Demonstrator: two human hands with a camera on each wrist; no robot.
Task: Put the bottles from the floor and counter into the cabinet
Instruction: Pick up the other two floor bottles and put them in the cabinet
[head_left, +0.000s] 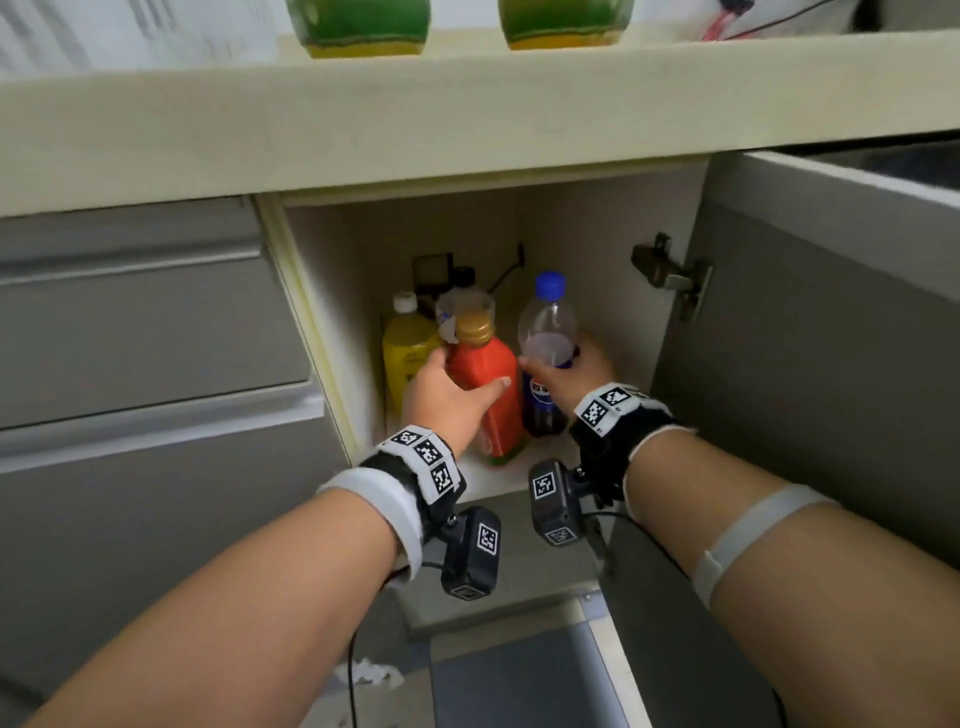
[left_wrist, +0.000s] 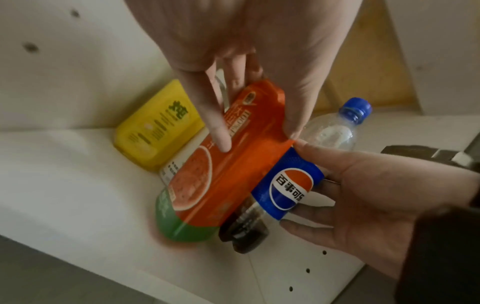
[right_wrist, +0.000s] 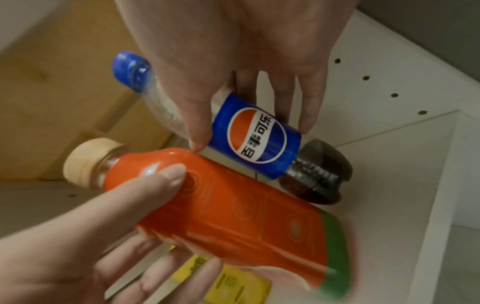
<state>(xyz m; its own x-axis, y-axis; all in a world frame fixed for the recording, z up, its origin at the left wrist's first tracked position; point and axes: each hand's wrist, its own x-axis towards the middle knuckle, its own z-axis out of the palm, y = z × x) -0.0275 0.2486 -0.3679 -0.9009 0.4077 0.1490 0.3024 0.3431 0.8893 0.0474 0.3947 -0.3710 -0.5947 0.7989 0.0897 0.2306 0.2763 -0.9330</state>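
Head view shows you mid-placement: your left hand (head_left: 451, 396) wraps the tall orange plastic juice bottle with the tan cap and green base (head_left: 488, 395), and your right hand (head_left: 570, 372) grips the clear cola bottle with the blue cap and blue label (head_left: 548, 358). Both bottles sit side by side, touching, at the front of the open white under-counter cabinet (head_left: 332, 291); their bases look down on the cabinet floor, though blur on the orange one leaves that uncertain.

Your next move, I judge, is to settle both upright, loosen your fingers and draw your hands straight back without tipping either bottle.

Just behind the orange bottle stand a yellow square bottle with a white cap (head_left: 406, 353) and a clear dark-capped bottle (head_left: 464, 295), so there is little room to push deeper. Two green-and-yellow bottles (head_left: 358, 26) wait on the pale counter (head_left: 156, 130) above. The grey cabinet door (head_left: 810, 332) hangs open beside your right arm.
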